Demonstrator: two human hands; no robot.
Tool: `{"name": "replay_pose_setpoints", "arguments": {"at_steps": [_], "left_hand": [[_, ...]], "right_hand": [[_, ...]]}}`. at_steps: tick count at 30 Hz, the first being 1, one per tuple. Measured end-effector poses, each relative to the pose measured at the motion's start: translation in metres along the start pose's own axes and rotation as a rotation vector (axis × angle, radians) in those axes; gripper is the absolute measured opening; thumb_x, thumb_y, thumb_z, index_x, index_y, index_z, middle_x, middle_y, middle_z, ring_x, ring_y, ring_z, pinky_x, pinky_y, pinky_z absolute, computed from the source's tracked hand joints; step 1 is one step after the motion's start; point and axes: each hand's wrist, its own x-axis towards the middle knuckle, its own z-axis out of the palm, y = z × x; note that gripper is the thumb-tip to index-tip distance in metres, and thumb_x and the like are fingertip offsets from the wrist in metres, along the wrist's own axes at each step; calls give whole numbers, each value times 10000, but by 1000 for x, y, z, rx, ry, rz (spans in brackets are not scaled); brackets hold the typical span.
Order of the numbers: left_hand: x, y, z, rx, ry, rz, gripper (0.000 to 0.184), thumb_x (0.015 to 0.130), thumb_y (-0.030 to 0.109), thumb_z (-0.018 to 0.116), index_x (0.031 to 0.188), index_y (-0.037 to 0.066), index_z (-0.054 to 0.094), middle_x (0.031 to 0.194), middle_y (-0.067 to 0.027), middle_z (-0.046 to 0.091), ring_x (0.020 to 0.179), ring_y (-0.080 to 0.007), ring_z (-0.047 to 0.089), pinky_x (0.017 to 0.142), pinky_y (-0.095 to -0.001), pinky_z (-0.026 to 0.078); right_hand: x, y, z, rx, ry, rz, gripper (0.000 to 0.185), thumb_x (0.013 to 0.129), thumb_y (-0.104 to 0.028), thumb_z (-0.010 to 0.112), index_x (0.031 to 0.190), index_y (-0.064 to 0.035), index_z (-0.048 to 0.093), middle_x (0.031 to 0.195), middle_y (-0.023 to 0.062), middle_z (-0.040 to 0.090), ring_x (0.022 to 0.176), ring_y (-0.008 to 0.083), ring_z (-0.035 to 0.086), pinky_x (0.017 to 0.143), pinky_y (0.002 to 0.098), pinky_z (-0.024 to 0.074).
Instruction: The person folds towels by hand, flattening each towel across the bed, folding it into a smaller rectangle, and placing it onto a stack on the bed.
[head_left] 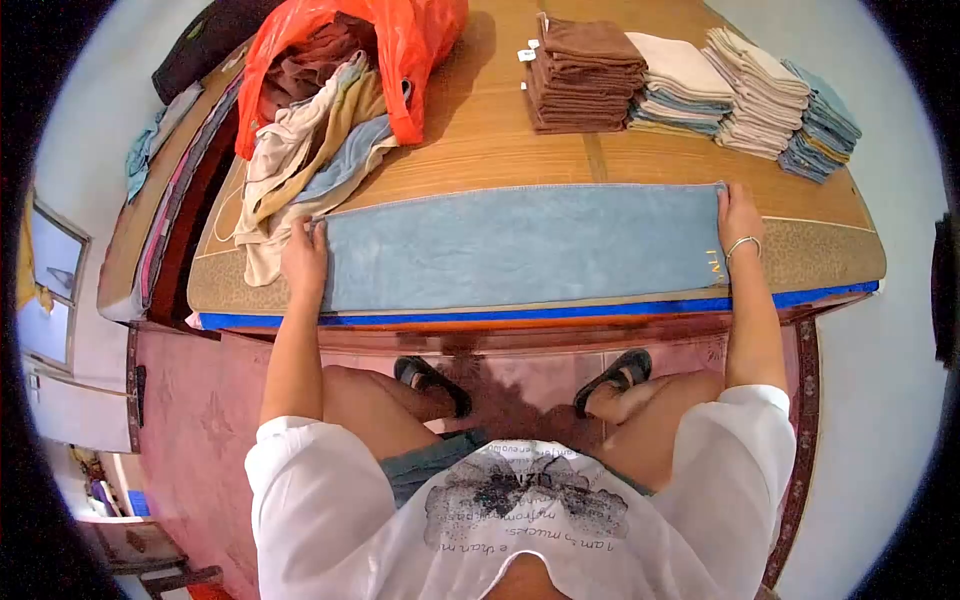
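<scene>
A blue-grey towel lies stretched lengthwise along the near edge of the wooden table, with small yellow lettering by its right end. My left hand grips the towel's left end, its fingers closed at the upper corner. At the opposite end, my right hand is closed on the towel's right edge, a bracelet on that wrist. Just beyond my left hand, loose beige, tan and blue cloths spill out of a red plastic bag.
Folded stacks line the far right of the table: brown towels, cream and blue towels, cream towels and blue towels. A blue strip edges the table's front. A window is at the left.
</scene>
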Motion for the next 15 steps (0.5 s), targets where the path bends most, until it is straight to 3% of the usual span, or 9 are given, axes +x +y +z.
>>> {"name": "replay_pose_setpoints", "arguments": {"at_steps": [3,5,7,10,12,14,15], "left_hand": [[2,11,-16,-59,-59,-29,335,855,256,587,1123,65,524,957,-189,603,864,-363,579,752,-434,452],[-4,24,-20,47,216,346,374,826,230,618,1145,57,529,1044,-173,585,963,-348,548,826,-421,431],[-17,72,-30,-94,-22,441,365,800,218,640,1114,48,564,1114,-178,563,1052,-354,505,897,-451,390],[-54,136,-13,-193,-179,730,441,800,402,616,1140,123,583,1258,-153,502,1194,-328,436,991,-497,311],[-78,169,-3,-130,-332,792,584,815,473,578,1297,157,484,1413,-142,354,1329,-316,277,1080,-503,189],[-85,169,10,-106,-358,777,612,815,488,568,1320,161,458,1427,-136,333,1337,-314,261,1083,-503,182],[-88,170,15,-77,-388,751,640,816,504,559,1343,165,432,1441,-131,312,1345,-313,244,1085,-503,175]], "right_hand": [[0,-9,-22,-104,34,-97,368,879,-347,526,1165,-116,522,1121,172,582,1033,344,552,816,468,451],[-14,-36,-36,-58,201,-213,448,842,-336,578,1202,-75,523,1207,167,535,1113,324,503,896,440,417],[-40,-86,-53,134,208,-425,437,835,-281,599,1185,-27,535,1226,192,526,1161,353,466,979,425,363],[-90,-158,-38,353,61,-660,457,791,-291,638,1176,-63,544,1278,172,496,1204,344,436,1011,468,321],[-128,-193,-19,224,-7,-813,552,825,-403,569,1284,-113,471,1389,121,388,1310,288,309,1056,495,231],[-141,-200,-13,92,-25,-850,587,844,-443,535,1325,-122,433,1430,102,338,1344,271,256,1079,495,191],[-143,-196,-13,124,-137,-823,616,857,-481,495,1354,-132,395,1454,87,299,1359,264,220,1092,489,160]]}}
